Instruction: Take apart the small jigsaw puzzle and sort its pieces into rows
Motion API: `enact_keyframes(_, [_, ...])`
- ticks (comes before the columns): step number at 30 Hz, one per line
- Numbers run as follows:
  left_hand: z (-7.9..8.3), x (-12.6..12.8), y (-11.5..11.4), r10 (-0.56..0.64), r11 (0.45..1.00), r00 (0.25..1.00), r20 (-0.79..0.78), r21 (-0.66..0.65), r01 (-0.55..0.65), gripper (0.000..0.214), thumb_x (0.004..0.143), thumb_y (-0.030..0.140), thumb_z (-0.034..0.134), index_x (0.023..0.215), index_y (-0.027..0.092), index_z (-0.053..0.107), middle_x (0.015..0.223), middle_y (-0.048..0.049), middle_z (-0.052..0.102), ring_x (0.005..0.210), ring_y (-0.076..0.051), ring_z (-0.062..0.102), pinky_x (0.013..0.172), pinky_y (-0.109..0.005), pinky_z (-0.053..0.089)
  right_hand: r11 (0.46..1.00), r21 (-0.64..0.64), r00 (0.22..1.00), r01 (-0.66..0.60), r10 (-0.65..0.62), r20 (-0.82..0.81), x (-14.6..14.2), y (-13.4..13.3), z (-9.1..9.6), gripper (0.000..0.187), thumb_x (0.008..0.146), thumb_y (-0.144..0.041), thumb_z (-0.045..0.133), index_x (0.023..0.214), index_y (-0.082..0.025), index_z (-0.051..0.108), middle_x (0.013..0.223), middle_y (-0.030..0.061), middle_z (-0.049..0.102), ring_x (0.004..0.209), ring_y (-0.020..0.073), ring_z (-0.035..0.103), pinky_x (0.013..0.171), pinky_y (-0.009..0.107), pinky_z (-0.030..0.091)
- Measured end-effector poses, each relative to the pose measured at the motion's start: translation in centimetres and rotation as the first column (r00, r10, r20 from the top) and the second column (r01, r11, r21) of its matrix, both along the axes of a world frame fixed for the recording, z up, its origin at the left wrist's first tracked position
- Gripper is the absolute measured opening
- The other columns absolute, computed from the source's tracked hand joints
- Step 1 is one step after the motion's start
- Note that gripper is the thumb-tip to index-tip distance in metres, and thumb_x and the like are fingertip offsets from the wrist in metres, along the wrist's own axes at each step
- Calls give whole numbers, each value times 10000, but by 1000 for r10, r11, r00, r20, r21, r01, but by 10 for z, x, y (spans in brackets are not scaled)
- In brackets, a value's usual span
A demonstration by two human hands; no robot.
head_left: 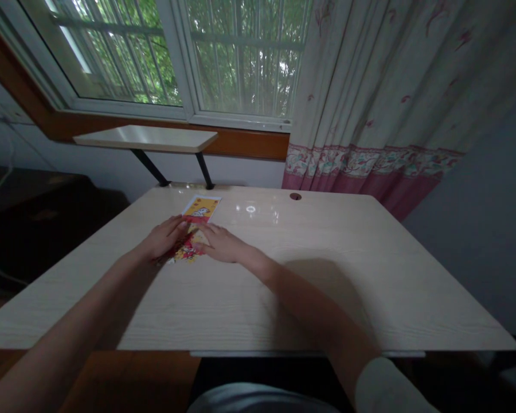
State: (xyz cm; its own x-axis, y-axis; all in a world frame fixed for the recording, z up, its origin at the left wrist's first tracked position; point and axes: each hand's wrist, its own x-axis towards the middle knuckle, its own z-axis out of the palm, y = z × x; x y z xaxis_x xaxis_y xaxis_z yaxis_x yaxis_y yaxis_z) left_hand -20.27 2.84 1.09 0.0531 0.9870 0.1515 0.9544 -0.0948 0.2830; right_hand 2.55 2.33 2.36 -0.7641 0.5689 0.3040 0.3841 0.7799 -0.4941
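Observation:
A yellow and red printed card or packet [199, 210] lies flat on the pale wooden table [309, 269], left of centre. My left hand [165, 236] rests on its left side with the fingers stretched out flat. My right hand [221, 243] lies across its lower right part, fingers also extended and pressed down on it. The hands cover the card's lower half.
A small raised shelf [148, 137] on black legs stands at the table's back edge under the window. A cable hole [295, 196] sits near the back edge. A flowered curtain [382, 103] hangs at the right. Dark furniture [34, 212] stands to the left.

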Motion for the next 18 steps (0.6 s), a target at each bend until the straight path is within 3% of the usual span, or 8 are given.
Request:
enact_keyframes(3, [7, 13, 18, -9, 992, 996, -92, -124, -3, 662, 881, 537, 137, 1327, 130, 409, 1419, -150, 356, 1291, -286, 329, 1006, -465, 310, 1000, 3, 1000, -8, 8, 1, 42, 4, 8, 569, 917, -469, 318, 1371, -130, 271, 1419, 139, 342, 1318, 194, 299, 1086, 386, 267])
enact_keyframes(7, [8, 24, 27, -21, 979, 988, -154, -202, -10, 612, 891, 525, 128, 1305, 212, 453, 1414, -118, 375, 1265, -301, 367, 984, -525, 302, 998, -12, 996, 59, -59, 61, 107, -1, 17, 551, 924, -451, 297, 1369, -127, 299, 1410, 123, 359, 1316, 182, 298, 1095, 364, 244])
enact_keyframes(13, [-3, 17, 17, -53, 988, 983, -173, -154, 26, 525, 893, 479, 190, 1286, 278, 474, 1390, -107, 413, 1231, -349, 397, 905, -608, 331, 964, -45, 944, 262, -247, 219, 192, -8, 20, 561, 920, -459, 243, 1400, -171, 264, 1437, 78, 325, 1333, 190, 266, 1102, 386, 206])
enact_keyframes(18, [-2, 19, 15, -26, 994, 988, -151, -111, 10, 498, 885, 477, 240, 1230, 270, 532, 1357, -139, 449, 1202, -389, 416, 889, -674, 291, 940, 10, 919, 341, -335, 209, 236, -6, 10, 588, 922, -483, 197, 1401, -149, 269, 1428, 94, 333, 1319, 174, 287, 1094, 355, 228])
